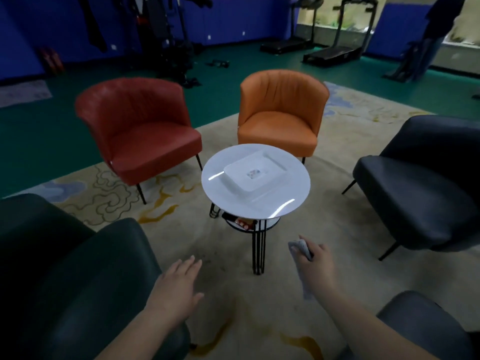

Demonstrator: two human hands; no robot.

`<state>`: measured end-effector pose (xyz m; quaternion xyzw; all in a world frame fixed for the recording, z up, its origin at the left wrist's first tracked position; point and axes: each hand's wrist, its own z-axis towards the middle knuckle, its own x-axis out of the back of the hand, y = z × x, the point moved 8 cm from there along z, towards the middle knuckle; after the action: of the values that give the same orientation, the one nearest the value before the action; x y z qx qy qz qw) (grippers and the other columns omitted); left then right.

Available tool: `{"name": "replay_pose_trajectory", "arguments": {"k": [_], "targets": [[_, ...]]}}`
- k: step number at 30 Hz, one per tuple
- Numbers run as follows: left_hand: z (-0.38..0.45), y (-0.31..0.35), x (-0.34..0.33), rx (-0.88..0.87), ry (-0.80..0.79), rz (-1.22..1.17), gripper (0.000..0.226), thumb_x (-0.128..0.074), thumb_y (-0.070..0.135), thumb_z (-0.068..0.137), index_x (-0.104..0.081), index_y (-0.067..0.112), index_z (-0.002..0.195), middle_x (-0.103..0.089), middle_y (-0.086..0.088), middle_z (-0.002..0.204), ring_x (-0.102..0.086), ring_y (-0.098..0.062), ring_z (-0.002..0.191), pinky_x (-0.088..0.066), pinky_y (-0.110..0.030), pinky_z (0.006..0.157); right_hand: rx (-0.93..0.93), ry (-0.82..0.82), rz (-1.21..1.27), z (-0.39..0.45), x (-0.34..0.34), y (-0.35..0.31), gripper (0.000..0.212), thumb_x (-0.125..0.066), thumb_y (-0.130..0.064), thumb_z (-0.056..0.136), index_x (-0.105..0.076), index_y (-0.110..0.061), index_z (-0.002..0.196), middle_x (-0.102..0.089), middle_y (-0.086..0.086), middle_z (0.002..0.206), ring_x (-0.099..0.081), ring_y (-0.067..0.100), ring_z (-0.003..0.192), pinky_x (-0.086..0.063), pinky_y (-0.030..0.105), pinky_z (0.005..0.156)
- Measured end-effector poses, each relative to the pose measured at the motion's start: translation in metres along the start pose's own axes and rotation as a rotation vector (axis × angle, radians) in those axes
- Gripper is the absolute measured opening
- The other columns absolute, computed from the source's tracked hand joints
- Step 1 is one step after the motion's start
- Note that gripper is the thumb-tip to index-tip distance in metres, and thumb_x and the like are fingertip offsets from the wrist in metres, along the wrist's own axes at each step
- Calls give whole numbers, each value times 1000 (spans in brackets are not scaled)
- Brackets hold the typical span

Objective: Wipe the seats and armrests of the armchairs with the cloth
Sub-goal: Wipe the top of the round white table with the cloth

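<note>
Several armchairs ring a small round table. A red armchair [140,131] stands at the back left and an orange armchair [281,113] at the back middle. A black armchair [426,183] is on the right, a dark green armchair [78,276] at the near left, and a grey one [426,323] at the bottom right. My right hand [315,266] grips a crumpled pale grey cloth [301,249] above the carpet, in front of the table's legs. My left hand [176,284] hovers with straight fingers beside the green armchair's seat edge and holds nothing.
The white round table [283,201] carries a square white plate [233,175] and has a lower shelf with small items. A patterned beige carpet [181,229] lies under the chairs. Gym machines and treadmills [335,53] stand at the back; a person [439,29] stands far right.
</note>
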<state>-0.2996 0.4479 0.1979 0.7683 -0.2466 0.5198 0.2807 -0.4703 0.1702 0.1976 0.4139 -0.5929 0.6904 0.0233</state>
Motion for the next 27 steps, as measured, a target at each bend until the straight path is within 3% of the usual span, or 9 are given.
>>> {"name": "replay_pose_trajectory", "arguments": {"k": [4, 9, 14, 19, 23, 27], "targets": [[42, 8, 16, -20, 23, 46, 78, -49, 52, 94, -6, 29, 155, -4, 6, 163, -5, -18, 149, -12, -39, 121, 0, 26, -15, 36, -5, -12, 43, -60, -21, 88, -57, -28, 131, -49, 4, 104, -45, 8, 84, -34, 22, 77], [100, 22, 23, -15, 27, 35, 78, -48, 53, 93, -4, 31, 155, 1, 8, 162, -1, -17, 149, -9, -41, 121, 30, 6, 0, 97, -11, -20, 45, -59, -20, 88, -55, -32, 132, -44, -1, 95, -46, 1, 75, -34, 23, 75], [161, 42, 33, 26, 54, 6, 78, -48, 52, 94, -5, 31, 155, 2, 10, 162, -1, -15, 149, -8, -40, 120, 58, -51, 23, 168, -15, -28, 44, -63, -27, 89, -55, -29, 132, -45, 2, 103, -48, 11, 86, -36, 23, 81], [212, 50, 49, 78, 90, -8, 78, -48, 52, 94, -4, 30, 154, 2, 8, 162, 0, -16, 149, -7, -40, 119, 104, -173, -29, 231, -26, -39, 47, -59, -28, 91, -48, -29, 137, -46, 4, 107, -46, 11, 90, -35, 24, 83], [243, 47, 58, 108, 98, -24, 79, -48, 52, 93, -2, 30, 155, 1, 8, 162, 0, -16, 149, -5, -40, 119, 122, -248, -41, 271, -44, -52, 46, -55, -29, 92, -47, -30, 137, -49, 1, 100, -50, 10, 82, -38, 25, 75], [275, 38, 63, 138, 94, -50, 80, -52, 51, 92, -5, 33, 154, -2, 10, 162, -1, -15, 149, -5, -40, 119, 123, -327, -44, 314, -76, -66, 49, -53, -32, 92, -44, -30, 140, -57, 2, 108, -55, 16, 93, -40, 25, 75]]}}
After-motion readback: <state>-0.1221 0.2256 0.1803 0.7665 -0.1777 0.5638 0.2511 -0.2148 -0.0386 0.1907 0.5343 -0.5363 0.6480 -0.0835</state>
